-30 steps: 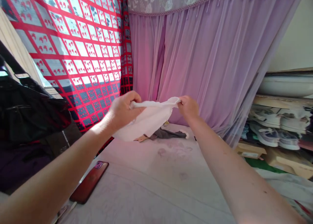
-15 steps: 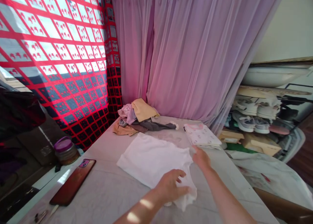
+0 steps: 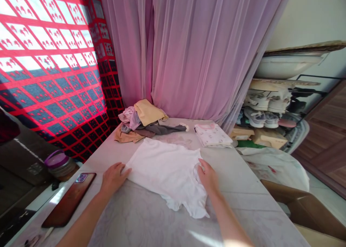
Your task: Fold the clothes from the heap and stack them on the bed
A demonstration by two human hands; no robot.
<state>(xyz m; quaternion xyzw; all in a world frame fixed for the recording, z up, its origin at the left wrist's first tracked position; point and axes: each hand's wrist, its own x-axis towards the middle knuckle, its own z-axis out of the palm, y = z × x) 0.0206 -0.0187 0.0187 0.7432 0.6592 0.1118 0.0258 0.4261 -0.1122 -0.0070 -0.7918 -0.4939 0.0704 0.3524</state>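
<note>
A small white garment lies spread flat on the pale table. My left hand rests at the garment's left edge with fingers stretched out flat. My right hand presses on the garment's right edge near a crumpled sleeve, fingers extended. Neither hand grips anything.
A heap of loose clothes sits at the table's far end, with a folded patterned garment to its right. A phone in a red case and a purple-lidded jar are at the left. Pink curtain behind; shoe shelves right.
The garment was held up between both hands, then laid on the table. My left hand moved from its near corner to its left edge; the view tilted down.
</note>
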